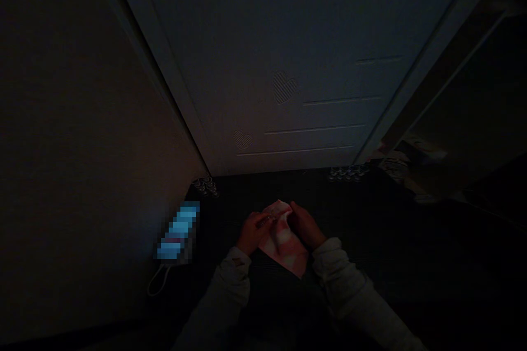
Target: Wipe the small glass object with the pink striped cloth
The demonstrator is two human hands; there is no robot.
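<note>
Grey sleeves (349, 288) nearest; left hand (252, 233) and right hand (307, 226) pinch the striped cloth (285, 245) at 12 o'clock, seemingly mid-fold; edges need aligning.

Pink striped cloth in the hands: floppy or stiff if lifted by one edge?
Probably floppy: the pink striped cloth bends and folds between the left hand and the right hand. Likely light, since it looks thin. The dim view hides its texture, so slipperiness is uncertain.

Dark floor (370, 241), pink-striped cloth (284, 244) at centre, glowing device (178, 233) and white cable (156, 282) at left, small shiny objects (348, 173) along the far edge.
</note>
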